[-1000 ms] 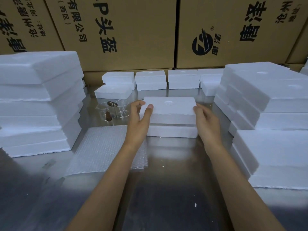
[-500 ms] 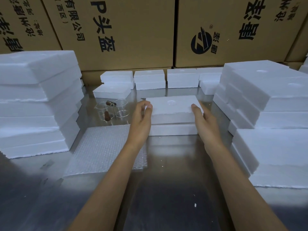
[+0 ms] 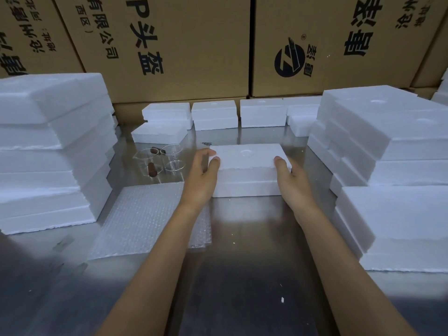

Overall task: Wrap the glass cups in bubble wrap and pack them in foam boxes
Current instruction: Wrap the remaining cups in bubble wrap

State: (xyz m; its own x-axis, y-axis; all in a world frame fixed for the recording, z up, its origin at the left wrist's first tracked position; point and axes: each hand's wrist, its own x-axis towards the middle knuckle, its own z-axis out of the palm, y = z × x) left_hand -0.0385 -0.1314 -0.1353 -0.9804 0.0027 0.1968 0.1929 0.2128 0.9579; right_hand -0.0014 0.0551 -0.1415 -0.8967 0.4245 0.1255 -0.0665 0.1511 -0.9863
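Both my hands on one foam box [image 3: 247,166], mid-table.
Big first: three cardboard cartons [image 3: 169,44] far; two foam stacks, left [image 3: 53,151] and right [image 3: 388,146]; one bubble wrap sheet [image 3: 145,214] near left; two glass cups [image 3: 160,161] just left of box. Left hand [image 3: 201,180] and right hand [image 3: 293,183] clasp its lid ends, fingers curled around the edges.

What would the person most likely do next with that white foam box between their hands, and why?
Probably lift the lid off. Both hands, left hand and right hand, hold the ends of the foam box's lid, which sits closed, while the glass cups stand unwrapped beside the bubble wrap. The box likely must open before packing.
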